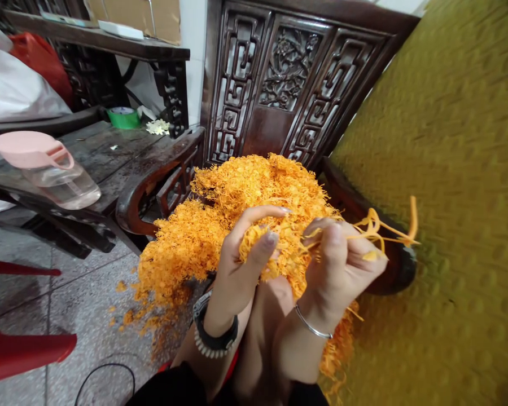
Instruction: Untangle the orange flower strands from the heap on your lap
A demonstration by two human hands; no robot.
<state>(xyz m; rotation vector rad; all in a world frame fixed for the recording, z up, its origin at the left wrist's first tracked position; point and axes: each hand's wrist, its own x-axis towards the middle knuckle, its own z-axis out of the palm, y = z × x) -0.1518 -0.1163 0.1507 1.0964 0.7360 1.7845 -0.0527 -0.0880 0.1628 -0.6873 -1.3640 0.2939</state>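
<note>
A big heap of small orange plastic sprigs (220,220) covers the seat of a dark carved wooden chair (279,73) in front of me. My left hand (241,259) pinches a clump of the sprigs between thumb and fingers, just above the heap's near edge. My right hand (342,262) is closed round a thin orange sprig strand (385,228) that sticks out to the right. A watch and bead bracelet sit on my left wrist, a thin bangle on my right.
A mustard-yellow cushion (457,197) fills the right side. A pink-lidded clear jug (46,166) lies on a dark wooden table (110,149) at left, with a green tape roll (124,117) behind. A red plastic stool (17,338) stands on the tiled floor at lower left. Loose sprigs litter the floor.
</note>
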